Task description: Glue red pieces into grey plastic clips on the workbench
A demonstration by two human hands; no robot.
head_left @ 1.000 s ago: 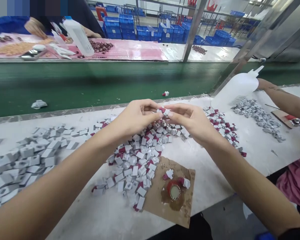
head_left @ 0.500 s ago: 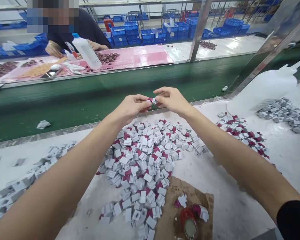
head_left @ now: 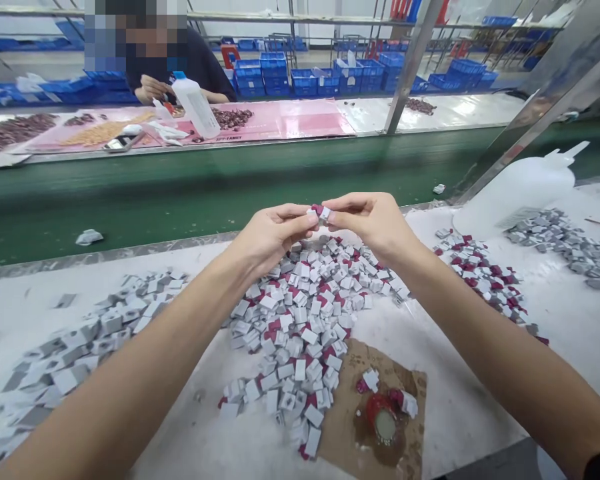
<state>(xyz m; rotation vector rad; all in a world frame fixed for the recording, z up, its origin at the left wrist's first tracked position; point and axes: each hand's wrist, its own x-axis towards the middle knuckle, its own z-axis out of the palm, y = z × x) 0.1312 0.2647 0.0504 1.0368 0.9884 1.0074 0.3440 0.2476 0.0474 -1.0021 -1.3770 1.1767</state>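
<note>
Pinched by the left hand (head_left: 275,233) and right hand (head_left: 375,220) together, a small angular white-and-maroon piece (head_left: 321,213) sits above the pale bench (head_left: 455,400). Nearest lies wet-stained brown cardboard (head_left: 347,383), then a heap (head_left: 300,333) of hard-edged blocks, a smooth green belt (head_left: 205,187), and across it a rounded plastic bottle (head_left: 195,105).

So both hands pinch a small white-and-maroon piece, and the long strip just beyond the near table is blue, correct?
Not quite: the head view shows that the long strip is green. The left hand and right hand do pinch the piece.
</note>
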